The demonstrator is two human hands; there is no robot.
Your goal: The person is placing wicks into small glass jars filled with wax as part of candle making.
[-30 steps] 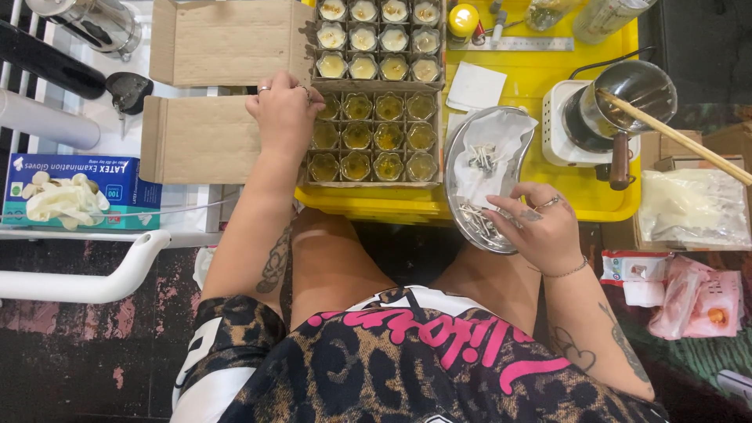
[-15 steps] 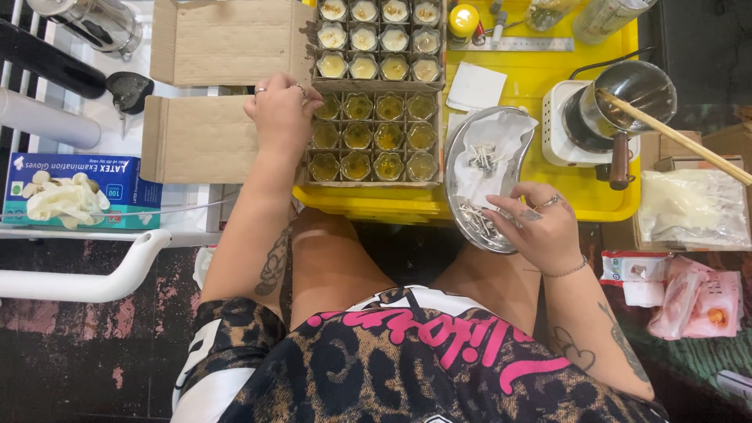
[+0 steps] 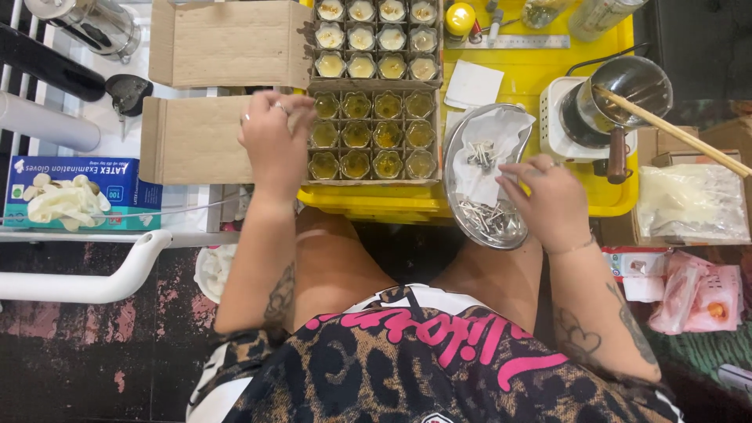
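My left hand rests, fingers loosely curled, on the left edge of the near cardboard box. It holds nothing that I can see. The box's grid holds several small glass jars of amber liquid. My right hand hovers over an oval metal dish at the tray's front edge. Its thumb and forefinger are pinched among small metal pieces and a white tissue. A second box behind holds jars of pale wax.
A yellow tray carries the boxes, a white hot plate with a dark pot and a long wooden stick. A glove box and a steel jug stand left. Plastic bags and pink packets lie right.
My left hand has drawn back a little from the jars toward me, onto the box's left edge. My right hand stays over the metal dish with small finger movements.
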